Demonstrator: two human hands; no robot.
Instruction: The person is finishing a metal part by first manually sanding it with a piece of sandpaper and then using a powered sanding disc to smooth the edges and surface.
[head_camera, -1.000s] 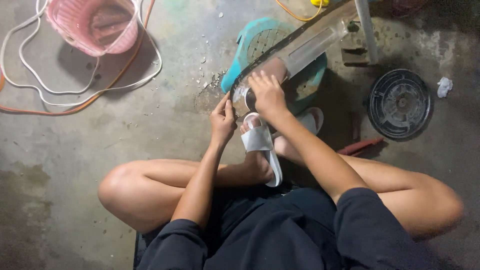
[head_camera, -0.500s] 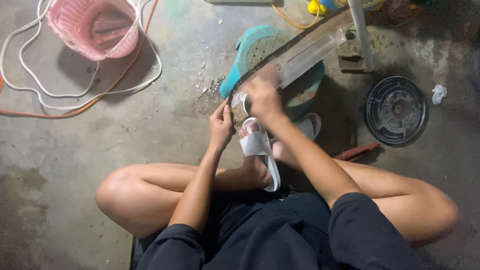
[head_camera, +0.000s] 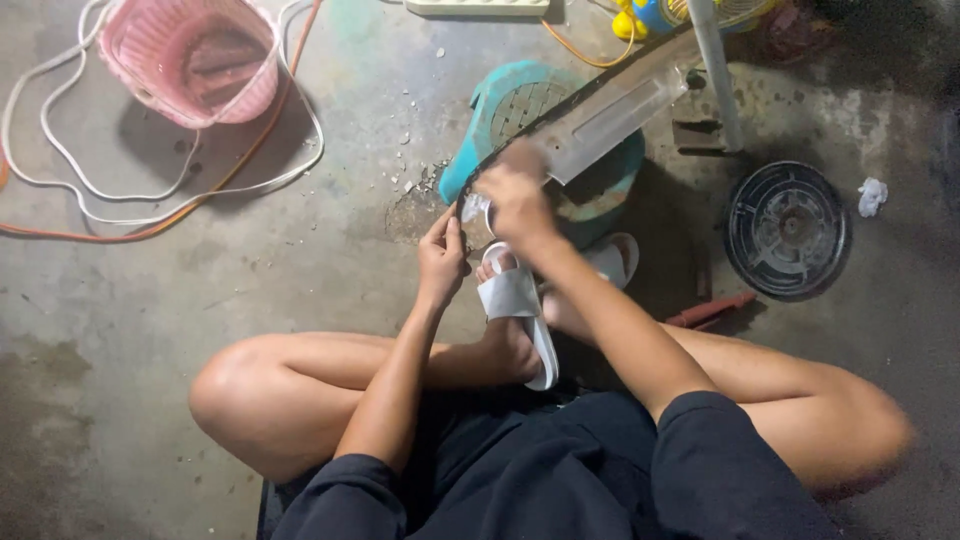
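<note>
hands (head_camera: 442, 258) (left low, right (head_camera: 520, 195) above) grip fan blade (head_camera: 600, 118).

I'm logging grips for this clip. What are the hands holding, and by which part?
Both the left hand and the right hand grip the near end of the long clear panel resting across the teal stool.

Both hands (head_camera: 442, 258) (head_camera: 518, 200) forward, fingers curled

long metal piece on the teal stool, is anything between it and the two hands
Nothing visible does. The left hand touches the near end of the long metal piece, and the right hand lies on top of it, blurred. The teal stool only lies underneath.
</note>
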